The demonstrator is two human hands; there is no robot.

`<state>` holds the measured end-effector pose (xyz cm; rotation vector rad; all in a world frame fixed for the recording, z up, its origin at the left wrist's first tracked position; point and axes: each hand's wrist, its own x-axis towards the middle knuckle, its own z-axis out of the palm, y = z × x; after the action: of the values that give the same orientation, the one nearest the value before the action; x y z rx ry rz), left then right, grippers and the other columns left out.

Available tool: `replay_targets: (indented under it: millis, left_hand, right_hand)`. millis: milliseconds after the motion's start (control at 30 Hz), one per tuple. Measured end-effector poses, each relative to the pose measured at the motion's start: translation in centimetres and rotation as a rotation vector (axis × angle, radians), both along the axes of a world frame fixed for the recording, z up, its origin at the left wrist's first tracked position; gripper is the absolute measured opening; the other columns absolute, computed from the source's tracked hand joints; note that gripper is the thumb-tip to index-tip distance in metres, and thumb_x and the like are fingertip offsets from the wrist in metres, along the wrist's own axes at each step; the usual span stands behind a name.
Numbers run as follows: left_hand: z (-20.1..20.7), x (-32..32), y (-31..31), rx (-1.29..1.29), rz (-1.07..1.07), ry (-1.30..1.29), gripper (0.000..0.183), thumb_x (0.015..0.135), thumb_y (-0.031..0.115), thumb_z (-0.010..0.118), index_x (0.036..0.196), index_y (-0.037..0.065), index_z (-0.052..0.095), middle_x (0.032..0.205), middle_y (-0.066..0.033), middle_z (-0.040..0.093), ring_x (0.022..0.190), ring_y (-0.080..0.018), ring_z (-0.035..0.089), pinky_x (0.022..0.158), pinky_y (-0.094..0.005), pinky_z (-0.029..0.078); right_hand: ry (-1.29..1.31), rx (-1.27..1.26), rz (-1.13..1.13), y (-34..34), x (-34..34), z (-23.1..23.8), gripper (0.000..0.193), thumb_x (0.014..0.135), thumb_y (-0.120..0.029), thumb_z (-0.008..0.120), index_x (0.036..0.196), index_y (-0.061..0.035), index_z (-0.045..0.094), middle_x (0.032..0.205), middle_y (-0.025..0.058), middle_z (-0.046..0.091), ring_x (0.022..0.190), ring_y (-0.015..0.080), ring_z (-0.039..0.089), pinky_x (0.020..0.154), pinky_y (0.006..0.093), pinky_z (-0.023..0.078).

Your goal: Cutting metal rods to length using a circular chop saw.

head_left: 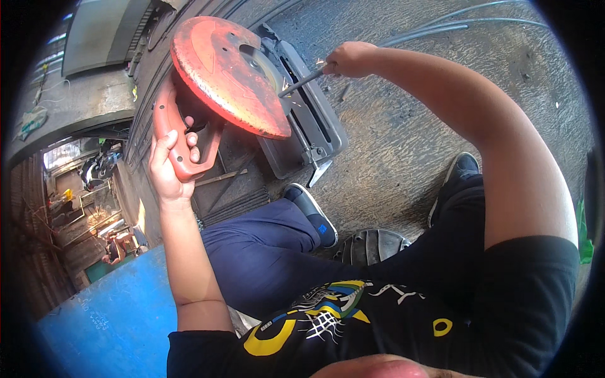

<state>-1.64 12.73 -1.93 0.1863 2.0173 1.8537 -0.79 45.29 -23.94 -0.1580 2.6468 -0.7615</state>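
My left hand (pixel 169 170) is wrapped round the orange D-shaped handle of a chop saw (pixel 217 79). The saw's round orange guard is scuffed and blackened, and part of its cutting disc (pixel 270 68) shows beside it. In my right hand (pixel 350 60), the fingers close round a thin grey metal rod (pixel 304 82). The rod's near end meets the disc, where small bright sparks show. Below the guard lies the saw's dark grey base (pixel 328 129), with a vise crank (pixel 319 171) at its near end; the guard hides part of it.
Long metal rods (pixel 466 24) stretch over the rough floor at the far right. More dark rods (pixel 242 205) lie left of my shoes. A blue panel (pixel 116 315) stands at the lower left, with a cluttered area (pixel 94 208) beyond it. A dark ribbed object (pixel 372 246) sits between my legs.
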Motion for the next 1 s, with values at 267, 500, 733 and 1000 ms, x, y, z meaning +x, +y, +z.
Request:
replay_targets:
  millis: [267, 500, 733, 1000]
  left_hand:
    - [0.1, 0.1, 0.0, -0.001, 0.000, 0.004, 0.056, 0.086, 0.014, 0.053, 0.137, 0.001, 0.036, 0.108, -0.0161, 0.053, 0.080, -0.0174, 0.055, 0.053, -0.0245, 0.051]
    - [0.2, 0.2, 0.0, -0.013, 0.000, 0.008, 0.055, 0.086, 0.014, 0.053, 0.137, 0.001, 0.036, 0.108, -0.0160, 0.053, 0.079, -0.0171, 0.055, 0.053, -0.0243, 0.050]
    - [0.1, 0.0, 0.0, -0.004, -0.003, -0.002, 0.055, 0.086, 0.014, 0.053, 0.137, 0.002, 0.036, 0.109, -0.0160, 0.053, 0.079, -0.0172, 0.055, 0.053, -0.0242, 0.051]
    - [0.1, 0.1, 0.0, -0.003, 0.003, -0.001, 0.054, 0.086, 0.014, 0.053, 0.137, 0.002, 0.037, 0.108, -0.0159, 0.054, 0.079, -0.0176, 0.056, 0.052, -0.0248, 0.051]
  right_hand:
    - [0.025, 0.043, 0.024, -0.1, 0.2, 0.6, 0.046, 0.094, -0.052, 0.046, 0.109, -0.0136, 0.067, 0.103, 0.0118, 0.066, 0.100, 0.0315, 0.062, 0.086, 0.0443, 0.048]
    - [0.032, 0.041, 0.035, -0.3, 0.2, 0.0, 0.049, 0.095, -0.052, 0.045, 0.110, -0.0110, 0.066, 0.103, 0.0133, 0.066, 0.101, 0.0332, 0.061, 0.088, 0.0449, 0.048]
    - [0.037, -0.008, 0.043, -0.2, -0.2, -1.3, 0.048, 0.095, -0.052, 0.045, 0.111, -0.0121, 0.066, 0.103, 0.0144, 0.066, 0.101, 0.0344, 0.061, 0.088, 0.0450, 0.047]
    - [0.001, 0.084, 0.056, -0.3, 0.5, -0.4, 0.047, 0.095, -0.051, 0.044, 0.110, -0.0129, 0.067, 0.104, 0.0128, 0.066, 0.101, 0.0327, 0.061, 0.087, 0.0450, 0.048]
